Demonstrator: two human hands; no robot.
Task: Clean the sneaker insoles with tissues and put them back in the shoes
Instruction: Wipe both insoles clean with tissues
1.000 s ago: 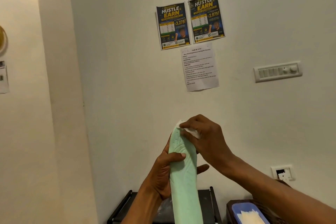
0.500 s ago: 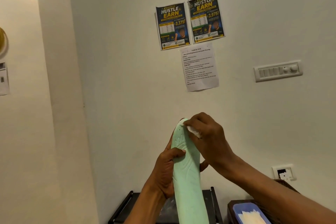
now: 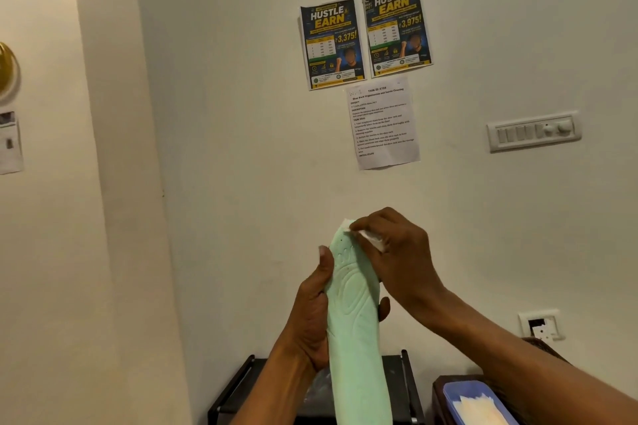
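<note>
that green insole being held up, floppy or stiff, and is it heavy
Probably bendy yet self-supporting: the green insole stands upright above the left hand gripping its middle, without visible droop. Likely light, since one hand holds it aloft. Its tip may flex where the right hand presses the tissue.

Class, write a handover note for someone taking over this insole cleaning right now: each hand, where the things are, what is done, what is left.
Left hand grips the green insole at mid-length, holding it upright.
Right hand pinches a tissue against the insole's top end.
Tissue tray sits lower right; a black rack is below. Shoes are out of view.
Done: the insole is out and being wiped.
Left: finish wiping, then put the insoles back in the shoes.
</note>
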